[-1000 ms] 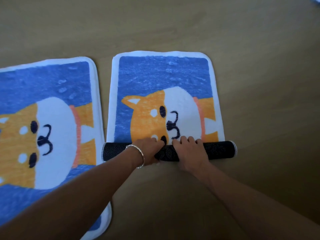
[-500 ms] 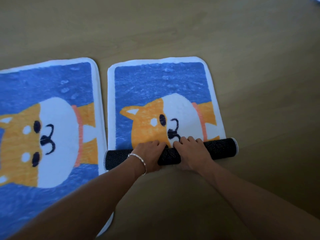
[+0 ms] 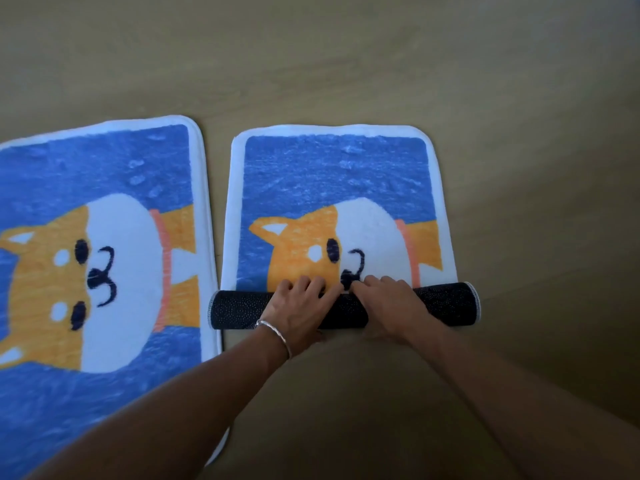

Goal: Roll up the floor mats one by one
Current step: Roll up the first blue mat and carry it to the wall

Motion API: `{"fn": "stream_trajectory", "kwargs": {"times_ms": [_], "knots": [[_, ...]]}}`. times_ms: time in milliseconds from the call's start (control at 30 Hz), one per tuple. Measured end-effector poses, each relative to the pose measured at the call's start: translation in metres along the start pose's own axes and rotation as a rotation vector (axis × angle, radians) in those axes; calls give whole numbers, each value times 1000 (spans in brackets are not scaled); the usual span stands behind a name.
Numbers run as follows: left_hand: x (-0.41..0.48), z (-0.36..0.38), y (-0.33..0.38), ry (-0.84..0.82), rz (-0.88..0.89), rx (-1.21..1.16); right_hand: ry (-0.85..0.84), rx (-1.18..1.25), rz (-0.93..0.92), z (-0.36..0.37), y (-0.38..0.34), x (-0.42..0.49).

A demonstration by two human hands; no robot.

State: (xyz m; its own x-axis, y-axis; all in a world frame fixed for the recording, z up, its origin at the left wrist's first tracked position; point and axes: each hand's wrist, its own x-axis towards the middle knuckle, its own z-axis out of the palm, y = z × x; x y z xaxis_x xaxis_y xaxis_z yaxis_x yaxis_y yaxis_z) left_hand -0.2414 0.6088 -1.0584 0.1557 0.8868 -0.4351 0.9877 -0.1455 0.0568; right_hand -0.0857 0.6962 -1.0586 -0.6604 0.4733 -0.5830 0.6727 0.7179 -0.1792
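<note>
Of the two mats in view, only one is under way: the blue plush floor mat with an orange-and-white dog picture and a white border (image 3: 332, 174), lying on the tan wooden floor (image 3: 346, 64) straight ahead of the person, has its near end wound into a dark, dotted-backed roll (image 3: 239, 308) that reaches about to the dog's nose, so roughly a third looks rolled and the far stretch lies flat. The left hand (image 3: 301, 308), with a silver bangle (image 3: 277, 336) at the wrist, and the right hand (image 3: 389, 306) rest side by side on the middle of the roll, palms down, fingers stretched over its top to the pile beyond, pressing rather than clasping. The matching second mat (image 3: 104, 188), just beside it on the left, lies fully flat and untouched, its rolling yet to come
</note>
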Motion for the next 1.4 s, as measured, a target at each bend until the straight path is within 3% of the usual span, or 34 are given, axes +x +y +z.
{"fn": "stream_trajectory", "kwargs": {"times_ms": [100, 267, 367, 467, 533, 700, 867, 967, 1100, 1133, 1200, 1267, 1333, 1400], "knots": [[4, -5, 1, -111, -9, -20, -164, 57, -15, -10, 1, 3], [22, -16, 5, -347, 0, -194, 83, -144, -77, 8, -9, -17], [11, -10, 5, -185, 34, -123, 118, -96, -58, 11, -8, -14], [1, 0, 3, 31, 54, 42, 13, -13, -58, -1, -5, -3], [-1, 3, 5, -29, 28, 24, -20, -5, -70, -3, -6, -3], [14, -10, -4, -202, 17, -163, 159, -195, -61, 11, -8, -16], [-1, 6, -6, 117, 85, 22, 54, -33, -42, -2, -2, 2], [0, 4, -1, -41, -27, -38, -69, 23, -61, -12, 1, 6], [15, -11, -4, -202, -57, -272, 118, -206, -86, 5, -4, -13], [14, -11, -3, -205, -40, -273, 147, -235, -83, 9, -5, -14], [8, -3, -2, -59, -5, -162, 227, -216, -65, 8, -4, -7], [0, 3, 3, 53, -7, -37, 121, -64, -79, -3, -1, 0], [0, 2, 6, 24, -53, -54, 34, 7, -81, -7, 1, 4], [8, -6, 3, -67, -76, -140, 92, -68, -104, -4, 0, 0]]}}
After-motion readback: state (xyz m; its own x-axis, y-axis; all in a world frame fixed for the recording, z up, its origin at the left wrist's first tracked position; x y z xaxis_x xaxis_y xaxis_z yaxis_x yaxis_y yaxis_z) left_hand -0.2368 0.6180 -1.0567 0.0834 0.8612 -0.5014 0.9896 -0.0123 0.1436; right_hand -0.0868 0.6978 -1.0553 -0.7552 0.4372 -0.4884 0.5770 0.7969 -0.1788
